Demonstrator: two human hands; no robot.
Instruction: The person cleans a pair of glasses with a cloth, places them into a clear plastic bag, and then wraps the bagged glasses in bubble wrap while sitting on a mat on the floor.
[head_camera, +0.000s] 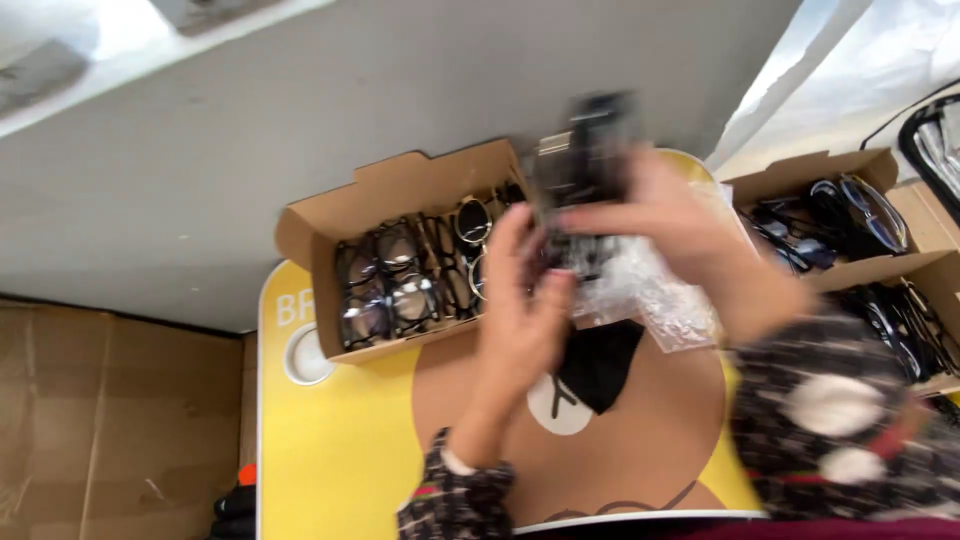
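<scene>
Head view: both hands raised over yellow table (330, 450). Right hand (665, 215) fingers closed on dark glasses (590, 150), blurred. Left hand (525, 300) fingers curled at clear plastic wrap (645, 290) beneath. Glasses likely light, stiff, fragile; best held by frame, not lenses. Wrap crinkly, slippery. Black cloth (600, 365) on table below. Open cardboard box (400, 195) of glasses just left; more boxes (800, 175) right.

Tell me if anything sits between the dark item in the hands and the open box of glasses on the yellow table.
Nothing visible does. Both the left hand and right hand hold the blurred dark item right above the cardboard box of glasses, near its right end. The crinkled clear wrapping hangs below, beside the box.
</scene>
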